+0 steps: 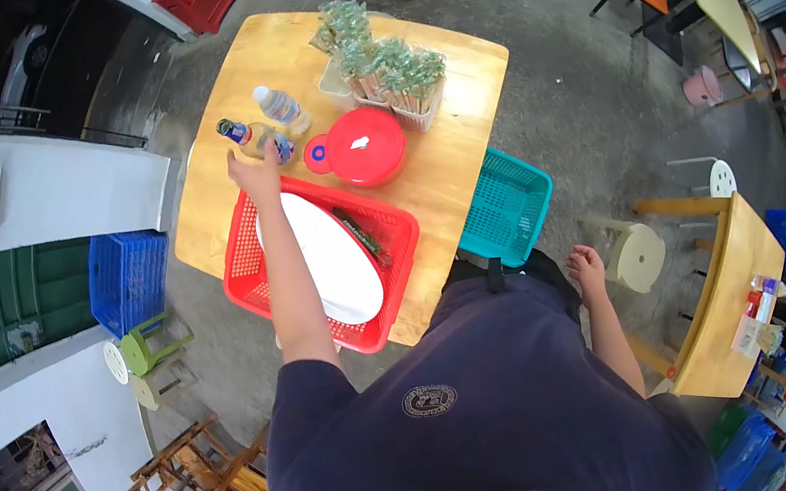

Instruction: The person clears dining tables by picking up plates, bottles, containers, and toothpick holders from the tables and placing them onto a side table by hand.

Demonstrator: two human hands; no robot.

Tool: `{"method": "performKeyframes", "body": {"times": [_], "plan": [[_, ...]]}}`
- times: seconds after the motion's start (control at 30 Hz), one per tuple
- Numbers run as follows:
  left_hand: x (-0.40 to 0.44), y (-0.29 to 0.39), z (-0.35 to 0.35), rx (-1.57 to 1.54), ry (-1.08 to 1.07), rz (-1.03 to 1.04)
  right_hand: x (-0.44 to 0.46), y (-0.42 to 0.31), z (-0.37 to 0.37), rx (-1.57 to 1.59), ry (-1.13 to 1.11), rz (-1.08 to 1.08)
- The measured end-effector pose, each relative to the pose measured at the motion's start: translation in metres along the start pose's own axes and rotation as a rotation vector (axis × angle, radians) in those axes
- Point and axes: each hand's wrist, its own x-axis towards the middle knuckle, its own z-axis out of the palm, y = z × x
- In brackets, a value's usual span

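At the far left of my view, a blue crate [130, 280] stands on the floor by the wall. Next comes the wooden tabletop [287, 46], where I have the left hand [255, 176] reaching out over the red basket. Its fingers are spread, right at the glass bottle [257, 140] with the foil-wrapped neck; from my angle I cannot tell whether they touch it. That bottle is near the tabletop's left edge, with a clear plastic bottle [284, 111] just beside it. Below them, the red basket [404, 279] holds a long white platter [325, 254], tilted across it, and something narrow and dark green I can't make out. Right of the bottles sits a round red container [367, 145], and behind it, bins of wrapped bundles [405, 75]. A teal basket [507, 206] shows past the tabletop's edge. Further right, my right hand [588, 267] hangs beside the body, fingers loosely bent and apart, near a pale stool [637, 258].
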Motion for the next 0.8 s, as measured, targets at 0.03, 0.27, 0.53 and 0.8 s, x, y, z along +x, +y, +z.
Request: {"method": "performKeyframes", "body": {"times": [0.03,0.27,0.53,0.8], "plan": [[-0.023,0.019,-0.020,0.030,-0.004,0.022,0.001,0.000,0.001,0.006,0.010,-0.007],[-0.179,0.064,-0.078,0.248,-0.490,0.064,0.013,-0.008,0.016,-0.010,-0.031,-0.017],[-0.184,0.067,-0.067,0.007,-0.433,0.153,0.028,-0.038,0.038,-0.098,-0.146,-0.064],[0.001,0.027,-0.027,-0.275,-0.049,-0.179,0.031,-0.043,0.037,-0.049,-0.110,-0.004]]}}
